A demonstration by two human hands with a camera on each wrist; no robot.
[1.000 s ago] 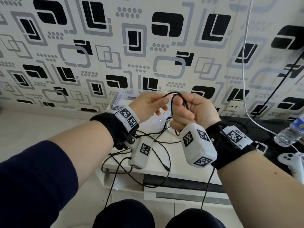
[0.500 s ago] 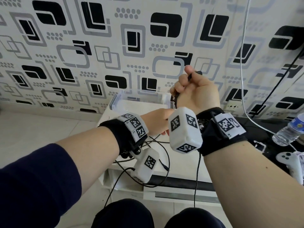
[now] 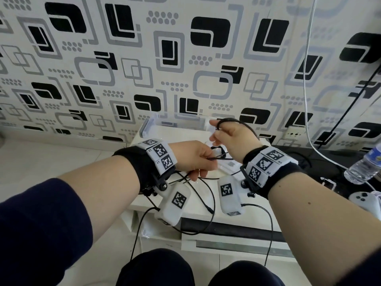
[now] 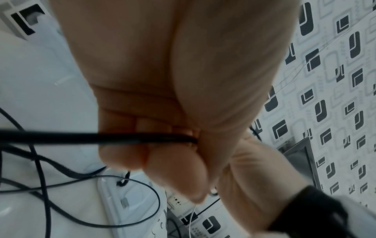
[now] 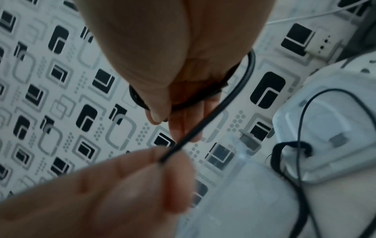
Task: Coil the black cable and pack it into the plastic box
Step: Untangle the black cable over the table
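The thin black cable [image 3: 233,120] is looped over my right hand [image 3: 231,139], which is held above the white table [image 3: 257,215]. In the right wrist view the loops [image 5: 203,95] go round the fingers and the thumb [image 5: 156,103] presses on them. From there one strand [image 5: 223,111] runs down to my left hand [image 3: 198,162], which pinches it just below and left of the right hand. My left fingers [image 4: 126,154] curl round the cable [image 4: 81,137]. The rest of the cable [image 3: 212,203] hangs slack over the table's front edge. Behind the hands, by the wall, stands the clear plastic box [image 3: 152,124].
A second clear plastic piece [image 5: 325,136] lies on the table under my hands. To the right are a water bottle [image 3: 362,170], a white game controller [image 3: 362,201] and a dark surface [image 3: 329,162]. A white cord [image 3: 309,79] hangs down the patterned wall beside a socket [image 3: 294,134].
My right hand went up with the cable, then came back down and turned, the loop now over its back. The left hand has stayed low, holding the strand.
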